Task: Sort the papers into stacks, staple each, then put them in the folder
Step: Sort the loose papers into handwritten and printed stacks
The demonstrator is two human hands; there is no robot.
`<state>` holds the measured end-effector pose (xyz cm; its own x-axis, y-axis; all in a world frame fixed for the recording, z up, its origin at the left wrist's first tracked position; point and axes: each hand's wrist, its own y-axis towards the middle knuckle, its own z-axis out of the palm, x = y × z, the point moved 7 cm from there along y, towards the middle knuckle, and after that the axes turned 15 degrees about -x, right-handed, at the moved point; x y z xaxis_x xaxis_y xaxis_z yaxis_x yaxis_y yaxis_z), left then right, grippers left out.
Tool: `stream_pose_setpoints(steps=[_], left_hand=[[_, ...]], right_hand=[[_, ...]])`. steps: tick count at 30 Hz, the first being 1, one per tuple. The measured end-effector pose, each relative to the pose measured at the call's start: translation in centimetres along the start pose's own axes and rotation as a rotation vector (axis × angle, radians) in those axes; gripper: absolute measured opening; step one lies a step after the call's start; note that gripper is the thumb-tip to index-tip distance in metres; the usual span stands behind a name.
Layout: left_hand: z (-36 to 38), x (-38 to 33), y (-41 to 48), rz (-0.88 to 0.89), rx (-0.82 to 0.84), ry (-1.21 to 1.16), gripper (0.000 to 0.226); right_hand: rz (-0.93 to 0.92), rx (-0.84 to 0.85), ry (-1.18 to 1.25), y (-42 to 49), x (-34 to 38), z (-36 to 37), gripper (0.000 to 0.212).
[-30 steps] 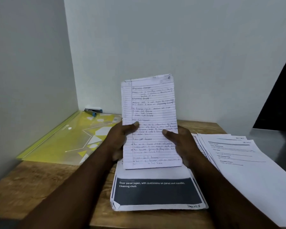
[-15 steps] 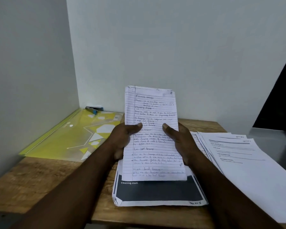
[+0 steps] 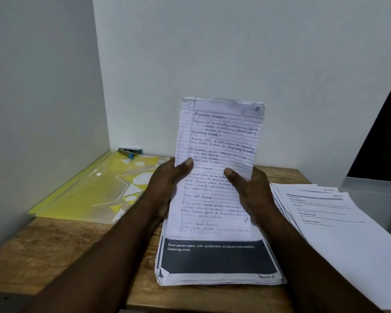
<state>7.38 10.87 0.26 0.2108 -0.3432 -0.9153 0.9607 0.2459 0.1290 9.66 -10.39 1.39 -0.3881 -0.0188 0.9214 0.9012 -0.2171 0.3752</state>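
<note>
The white lined sheet of paper [image 3: 219,141] between my left hand [image 3: 165,188] and my right hand [image 3: 255,195] carries handwriting. The heading above my thumbs seems to read "Programming language"; the rest is too blurred. Below my fingers, the white printed sheet with a dark band [image 3: 217,258] says "Door panel (open, with dust/stains on panel and handle), cleaning cloth". Its near right corner has a handwritten "Page no:", but the digit is unclear.

The bench [image 3: 54,251] is matt, grained wood. The folder [image 3: 95,190] at 9 o'clock is glossy translucent yellow plastic. The lined sheets [image 3: 217,141] and the printed stack [image 3: 217,260] at 6 o'clock are matt paper. The grey surface [image 3: 379,193] at 3 o'clock is smooth.
</note>
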Motion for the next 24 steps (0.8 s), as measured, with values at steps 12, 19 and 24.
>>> stream_pose_setpoints(steps=[12,19,24], left_hand=[[0.3,-0.1,0.7,0.062,-0.067,-0.110,0.032],[0.2,2.1,0.6,-0.063,-0.026,-0.002,0.036],[-0.1,2.7,0.9,-0.069,-0.026,0.005,0.038]], right_hand=[[-0.014,0.004,0.155,0.9,0.6,0.2,0.027],[0.076,0.123,0.055,0.8,-3.1,1.3,0.045],[0.065,0.146,-0.001,0.7,-3.4,1.2,0.044]])
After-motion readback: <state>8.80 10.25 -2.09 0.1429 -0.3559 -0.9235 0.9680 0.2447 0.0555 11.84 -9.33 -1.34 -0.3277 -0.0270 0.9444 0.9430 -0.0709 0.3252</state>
